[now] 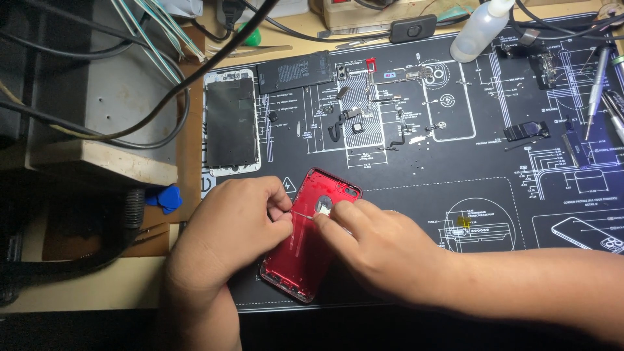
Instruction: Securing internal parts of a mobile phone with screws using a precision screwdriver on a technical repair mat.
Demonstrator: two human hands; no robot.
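A red phone rear housing [305, 250] lies open side up on the black repair mat [416, 169], tilted diagonally. My left hand [227, 227] rests on its left edge, fingers pinched around a thin metal tool that looks like tweezers [303, 216]. My right hand [370, 244] lies across the housing's right side, its fingertips meeting the tool's tip near the round cut-out in the middle of the housing. What the fingertips pinch is too small to tell.
A phone screen panel [231, 123] and a black battery [296, 70] lie at the mat's upper left, with several small parts [364, 110] beside them. A white squeeze bottle [480, 29] stands at the back. Screwdrivers [597, 91] lie at right. Cables and blue picks [166, 198] crowd the left.
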